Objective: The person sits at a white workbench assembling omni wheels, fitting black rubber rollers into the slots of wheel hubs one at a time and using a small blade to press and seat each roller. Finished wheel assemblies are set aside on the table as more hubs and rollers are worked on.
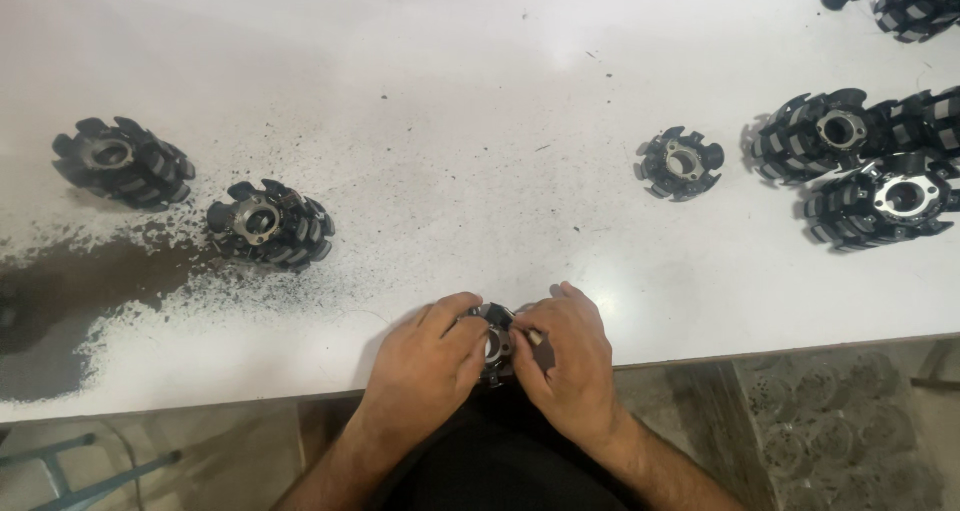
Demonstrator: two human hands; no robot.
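Sitting at the bottom centre of the frame, right on the near edge of the white table [480, 91]: a small black toothed metal part [497, 339] with a bright ring at its middle, mostly hidden between two hands. Curling around its left side, the left hand [425, 356], fingers closed on the rim, bracing it against the table edge, seemingly to keep it from turning. Pinching at its right side, the right hand [570, 356], thumb and forefinger closed on the part and a small pale piece, too small to make out. Spreading out to the left, dark gritty dust [90, 291] smeared across the glossy top. Resting in that dust at centre left, two stacked black rotors [270, 224] and [122, 161], ridged and dull. Lying right of centre, a thinner single toothed disc [681, 162]. Crowding the right edge and upper right corner, a cluster of similar rotors [865, 166], silvery hubs catching light.
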